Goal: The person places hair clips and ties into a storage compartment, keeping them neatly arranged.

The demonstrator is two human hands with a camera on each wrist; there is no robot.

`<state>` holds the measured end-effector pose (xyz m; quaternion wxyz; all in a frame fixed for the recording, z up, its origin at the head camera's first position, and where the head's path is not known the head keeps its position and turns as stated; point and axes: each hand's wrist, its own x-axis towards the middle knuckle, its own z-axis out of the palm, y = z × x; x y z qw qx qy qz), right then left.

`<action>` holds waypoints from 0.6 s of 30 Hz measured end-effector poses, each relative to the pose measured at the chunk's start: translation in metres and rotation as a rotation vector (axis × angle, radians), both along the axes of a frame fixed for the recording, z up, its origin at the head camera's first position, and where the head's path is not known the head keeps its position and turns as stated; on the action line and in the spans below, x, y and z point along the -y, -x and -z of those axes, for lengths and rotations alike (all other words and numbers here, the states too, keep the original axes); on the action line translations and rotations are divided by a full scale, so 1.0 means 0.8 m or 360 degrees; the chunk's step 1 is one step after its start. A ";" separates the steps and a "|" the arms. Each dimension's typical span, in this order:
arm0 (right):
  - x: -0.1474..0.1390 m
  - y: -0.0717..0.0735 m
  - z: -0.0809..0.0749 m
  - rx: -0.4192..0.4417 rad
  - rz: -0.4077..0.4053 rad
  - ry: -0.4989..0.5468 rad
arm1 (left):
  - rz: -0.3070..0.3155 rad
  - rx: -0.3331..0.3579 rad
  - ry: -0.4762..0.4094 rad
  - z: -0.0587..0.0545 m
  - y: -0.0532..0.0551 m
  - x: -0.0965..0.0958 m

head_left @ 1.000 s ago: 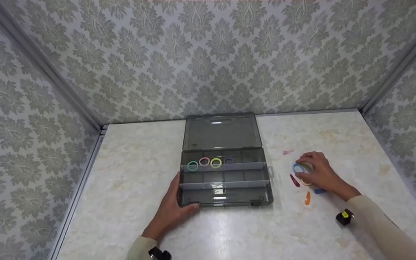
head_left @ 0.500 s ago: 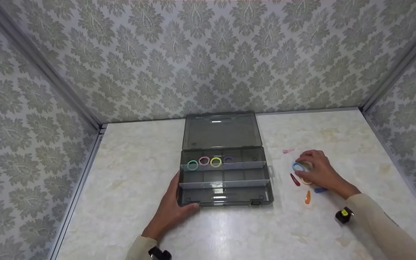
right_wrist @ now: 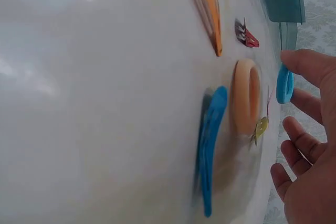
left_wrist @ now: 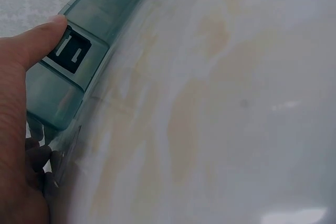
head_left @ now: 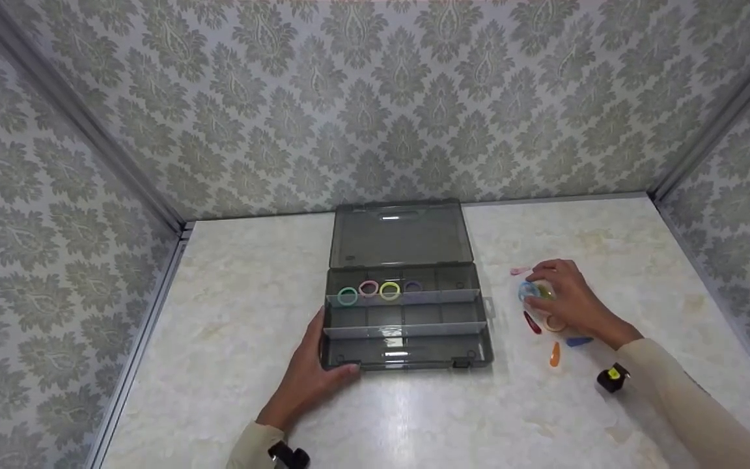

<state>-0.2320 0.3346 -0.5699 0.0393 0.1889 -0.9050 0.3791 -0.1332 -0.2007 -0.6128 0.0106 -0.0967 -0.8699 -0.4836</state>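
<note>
My right hand [head_left: 573, 299] pinches a light blue hair tie [right_wrist: 280, 86] between thumb and forefinger, above the tabletop right of the box. Its other fingers are loosely bent in the right wrist view. Beneath and beside it lie a beige hair tie [right_wrist: 241, 98], a yellow-green snap clip [right_wrist: 261, 126], a red snap clip [head_left: 532, 323] and a blue one [right_wrist: 211, 145]. My left hand [head_left: 310, 381] holds the front left corner of a grey see-through compartment box [head_left: 355, 360], thumb at the front, fingers along the side. Green [head_left: 338, 298], pink, yellow [head_left: 381, 291] and purple hair ties sit in its back row.
The box's lid [head_left: 401, 238] is folded back toward the patterned wall [head_left: 375, 130]. Two clear dividers split the box into three long rows. An orange snap clip [head_left: 555, 354] and a pink one [head_left: 519, 271] lie on the marbled table [head_left: 238, 280].
My right hand has shifted slightly left and away from me with the blue hair tie, uncovering more of the beige one. The left hand has stayed on the box.
</note>
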 end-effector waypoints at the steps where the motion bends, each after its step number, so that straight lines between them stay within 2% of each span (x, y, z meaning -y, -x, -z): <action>1: 0.002 0.002 -0.001 -0.0039 -0.0011 0.0000 | 0.0005 -0.0005 -0.0004 0.000 0.000 0.000; 7: 0.017 0.012 -0.009 -0.0164 -0.0090 0.0055 | 0.0006 -0.0018 0.0025 -0.001 0.000 0.000; 18: 0.052 0.026 -0.024 -0.0144 -0.0164 0.0090 | -0.0014 0.0007 0.0085 -0.003 -0.002 -0.003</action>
